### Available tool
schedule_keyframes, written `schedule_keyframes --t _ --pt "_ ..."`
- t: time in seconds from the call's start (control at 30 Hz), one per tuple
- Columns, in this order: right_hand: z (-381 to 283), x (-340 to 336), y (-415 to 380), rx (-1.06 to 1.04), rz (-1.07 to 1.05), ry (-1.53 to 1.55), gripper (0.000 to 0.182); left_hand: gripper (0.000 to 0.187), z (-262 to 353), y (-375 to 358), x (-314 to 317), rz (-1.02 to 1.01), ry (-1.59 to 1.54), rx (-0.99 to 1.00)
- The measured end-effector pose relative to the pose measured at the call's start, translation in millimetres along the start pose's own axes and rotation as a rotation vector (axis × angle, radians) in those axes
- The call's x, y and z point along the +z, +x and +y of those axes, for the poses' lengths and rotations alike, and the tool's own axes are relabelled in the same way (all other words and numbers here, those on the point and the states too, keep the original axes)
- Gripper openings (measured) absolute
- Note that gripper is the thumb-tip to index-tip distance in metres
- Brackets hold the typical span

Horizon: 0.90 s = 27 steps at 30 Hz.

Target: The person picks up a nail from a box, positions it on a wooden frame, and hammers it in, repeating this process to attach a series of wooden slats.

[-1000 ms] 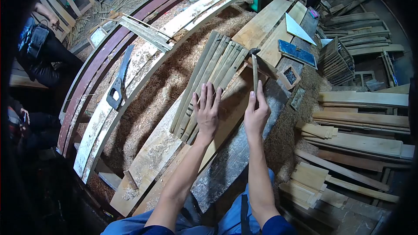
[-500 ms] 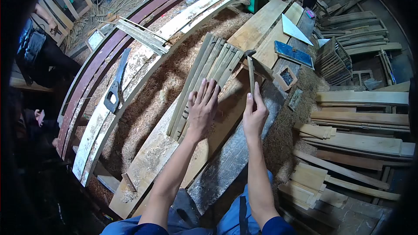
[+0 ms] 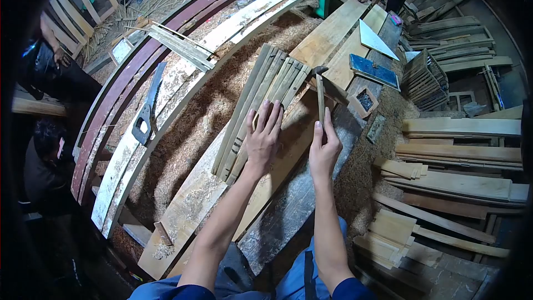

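Note:
A fan of narrow wooden slats [image 3: 241,111] with dark marks lies on the pale wooden plank [image 3: 191,211] in front of me. Flat on the slats' right side rests my left hand [image 3: 263,141], its fingers stretched out. My right hand [image 3: 325,153] grips a hammer [image 3: 320,97] by its wooden handle, thumb and forefinger along it. The dark hammer head points away from me, near the far end of the slats and beside an upright wooden piece [image 3: 335,90]. The hammer's lower handle is hidden in my palm.
A handsaw [image 3: 145,116] lies on the curved white beam [image 3: 189,78] at left. To the right are a small box of nails [image 3: 365,100], a blue flat case [image 3: 374,70], a white triangular board [image 3: 375,40] and stacked boards [image 3: 461,183]. Other people work at left and far right.
My left hand has shifted slightly right on the slats; the hammer stays nearly still. At left, one person's hand has lowered, and another person's head and shoulder have come into view.

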State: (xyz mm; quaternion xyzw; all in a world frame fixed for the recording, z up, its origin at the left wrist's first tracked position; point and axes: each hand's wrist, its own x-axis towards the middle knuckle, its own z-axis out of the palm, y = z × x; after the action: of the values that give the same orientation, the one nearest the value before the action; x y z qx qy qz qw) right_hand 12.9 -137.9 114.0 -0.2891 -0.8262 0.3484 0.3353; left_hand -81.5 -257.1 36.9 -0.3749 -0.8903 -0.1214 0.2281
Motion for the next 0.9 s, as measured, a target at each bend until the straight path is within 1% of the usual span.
schedule_keyframes --t 0.03,0.07,0.13,0.27,0.43,0.57,0.63,0.73,0.83,0.9 --pt "1.8 0.3 -0.1 -0.034 0.012 -0.007 0.042 0.054 1.0 -0.2 2.3 0.040 -0.015 -0.014" --pt "3.8 -0.2 -0.7 -0.032 0.012 -0.009 0.042 0.054 2.0 -2.1 4.2 0.039 -0.017 -0.014" --pt "3.7 0.3 -0.8 -0.020 0.012 0.002 0.042 0.053 1.0 -1.5 0.3 0.014 -0.136 -0.051" --pt "-2.6 -0.8 -1.8 0.008 -0.006 -0.031 0.041 0.054 -0.4 -3.9 2.6 0.014 -0.144 -0.033" --pt "-3.1 0.5 -3.2 -0.042 -0.005 -0.114 0.042 0.055 6.7 -5.3 -2.5 0.019 -0.269 -0.077" --pt "-6.1 -1.4 -4.3 -0.055 -0.007 -0.129 0.042 0.054 9.4 -7.1 2.0 0.039 -0.284 -0.091" --pt "-8.6 -1.8 -4.3 -0.029 -0.019 -0.144 0.043 0.052 7.6 -7.0 5.0 0.066 -0.195 -0.068" --pt "-7.0 -1.6 -4.0 -0.053 -0.016 -0.148 0.043 0.051 7.7 -7.9 6.0 0.059 -0.175 -0.068" --pt "-10.5 -2.2 -5.8 -0.020 -0.029 -0.145 0.043 0.054 9.1 -7.0 2.5 0.091 -0.241 -0.079" --pt "-8.0 -0.7 -6.7 -0.047 -0.011 -0.144 0.043 0.053 9.8 -7.8 2.3 0.068 -0.209 -0.078"
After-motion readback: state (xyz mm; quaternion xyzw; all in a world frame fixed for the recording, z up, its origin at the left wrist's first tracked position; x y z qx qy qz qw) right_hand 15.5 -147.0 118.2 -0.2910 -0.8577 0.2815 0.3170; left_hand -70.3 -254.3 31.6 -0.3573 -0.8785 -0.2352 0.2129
